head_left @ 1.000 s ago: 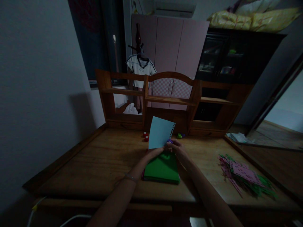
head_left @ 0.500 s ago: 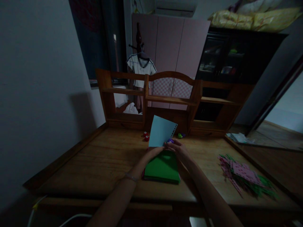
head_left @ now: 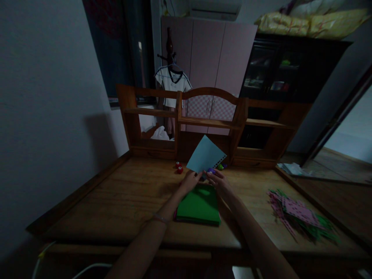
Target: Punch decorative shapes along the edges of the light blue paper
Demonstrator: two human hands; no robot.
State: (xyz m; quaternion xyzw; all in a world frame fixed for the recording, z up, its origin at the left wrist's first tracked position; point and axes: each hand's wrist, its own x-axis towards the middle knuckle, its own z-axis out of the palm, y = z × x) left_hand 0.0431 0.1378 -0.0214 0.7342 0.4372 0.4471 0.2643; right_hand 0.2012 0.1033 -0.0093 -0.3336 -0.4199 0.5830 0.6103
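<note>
A light blue sheet of paper [head_left: 205, 154] stands tilted above the desk, with a row of punched holes along its lower right edge. My left hand [head_left: 190, 181] pinches its lower corner. In my right hand [head_left: 218, 181] is a small purple craft punch [head_left: 211, 171], gripped at the sheet's bottom edge. The fingertips partly cover the punch, so its exact bite on the paper is hidden. Just below both hands lies a stack of green paper [head_left: 199, 205] on the desk.
Two small red items [head_left: 179, 169] sit left of the sheet. A small green item [head_left: 221, 167] is behind it at right. Pink and green cut paper pieces [head_left: 300, 213] lie in a heap on the right of the wooden desk [head_left: 116, 197]. A wooden shelf [head_left: 210, 122] closes the back.
The blue sheet has turned clockwise and shifted right, its top corner now higher. My left hand has moved slightly left and up with its corner; the right hand stays nearly in place.
</note>
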